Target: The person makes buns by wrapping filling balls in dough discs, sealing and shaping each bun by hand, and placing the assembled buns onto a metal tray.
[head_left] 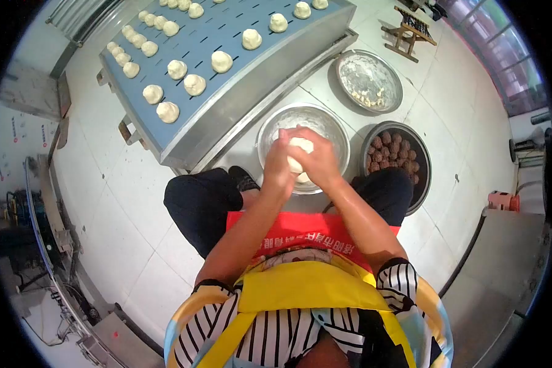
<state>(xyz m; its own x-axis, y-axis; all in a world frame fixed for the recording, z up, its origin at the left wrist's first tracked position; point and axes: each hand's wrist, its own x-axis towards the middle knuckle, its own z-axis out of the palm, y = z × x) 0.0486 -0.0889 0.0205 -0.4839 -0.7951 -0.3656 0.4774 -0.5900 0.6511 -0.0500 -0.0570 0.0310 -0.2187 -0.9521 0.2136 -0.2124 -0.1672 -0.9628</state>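
Note:
Between my two hands, over a metal bowl (pixel 340 136), is a pale ball of dough (pixel 302 145). My left hand (pixel 279 164) presses against its left side, while my right hand (pixel 322 161) curls its fingers around the top and right. Both hands are closed on the dough and partly cover it. White flour coats the inside of the bowl. Below my wrists, another pale piece (pixel 303 178) shows in the bowl, partly hidden. To the right, a dark tub (pixel 429 175) holds several brown balls of filling (pixel 394 150).
A blue slotted conveyor (pixel 227 37) at upper left carries several dough balls (pixel 194 84). A floured round pan (pixel 400 92) with dough scraps lies on the tiled floor. Farther back stands a small wooden folding stool (pixel 409 34). Metal equipment (pixel 490 270) lines the right side.

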